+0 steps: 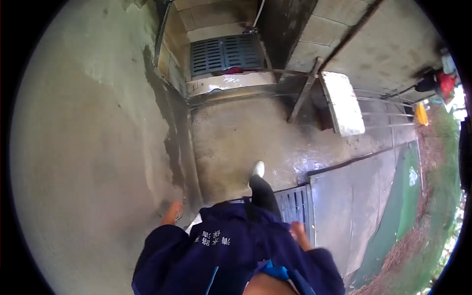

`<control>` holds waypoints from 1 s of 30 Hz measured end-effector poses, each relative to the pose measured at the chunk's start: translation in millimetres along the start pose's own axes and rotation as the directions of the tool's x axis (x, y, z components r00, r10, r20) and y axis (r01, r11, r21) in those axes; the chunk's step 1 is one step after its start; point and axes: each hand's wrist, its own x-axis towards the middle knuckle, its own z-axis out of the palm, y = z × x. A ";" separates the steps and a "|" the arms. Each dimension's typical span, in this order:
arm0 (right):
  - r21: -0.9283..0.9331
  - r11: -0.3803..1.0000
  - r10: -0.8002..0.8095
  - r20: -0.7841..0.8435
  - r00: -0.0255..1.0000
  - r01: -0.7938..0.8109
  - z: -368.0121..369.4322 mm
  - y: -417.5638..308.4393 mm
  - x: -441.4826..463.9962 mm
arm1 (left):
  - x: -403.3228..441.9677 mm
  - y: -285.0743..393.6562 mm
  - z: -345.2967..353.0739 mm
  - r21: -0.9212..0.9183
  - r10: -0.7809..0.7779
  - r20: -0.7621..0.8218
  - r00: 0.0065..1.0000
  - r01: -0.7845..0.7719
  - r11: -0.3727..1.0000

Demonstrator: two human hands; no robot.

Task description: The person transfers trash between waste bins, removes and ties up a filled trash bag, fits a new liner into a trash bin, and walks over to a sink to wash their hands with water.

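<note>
My left hand (pixel 175 207) hangs low at the left, close to the wet-stained concrete wall (pixel 123 147). A thin band circles its wrist, and its fingers are too small and unclear to read. On the other side of the dark blue jacket (pixel 246 241), my right hand (pixel 297 229) hangs beside the body, blurred, above the floor grating (pixel 295 204). No object shows in either hand. One white shoe (pixel 258 169) is forward on the wet concrete floor (pixel 231 132).
Ahead, a low step (pixel 231 82) fronts a recess with a slatted grate (pixel 223 53). A white-topped block (pixel 343 103) stands by metal rails (pixel 383 113) at the right. Grey panels (pixel 354 196), green sheeting (pixel 407 196) and a yellow object (pixel 421 114) lie further right.
</note>
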 end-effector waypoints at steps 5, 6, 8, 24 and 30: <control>-0.467 0.806 -0.453 -0.093 0.887 0.363 -180.8 -257.0 15.0 | -54.4 45.3 -9.8 -0.776 -0.217 -0.027 0.976 0.116 0.619; -0.463 0.734 -0.629 -0.189 0.754 0.497 -202.7 -304.9 28.6 | -65.7 56.6 -6.6 -0.855 -0.250 -0.033 0.968 0.102 0.508; -0.346 0.779 -0.608 -0.215 0.764 0.522 -228.8 -384.2 84.4 | -77.0 68.1 11.7 -0.891 -0.246 0.009 0.969 0.120 0.438; -0.484 0.651 -0.492 0.319 0.810 0.585 -262.3 -665.9 107.8 | 254.5 359.9 -274.9 -0.301 0.260 -0.411 0.874 -0.399 0.866; -0.473 0.672 -0.579 0.144 0.803 0.570 -287.0 -791.4 99.1 | 288.2 523.7 -429.9 -0.763 0.411 -0.468 0.782 -0.592 0.259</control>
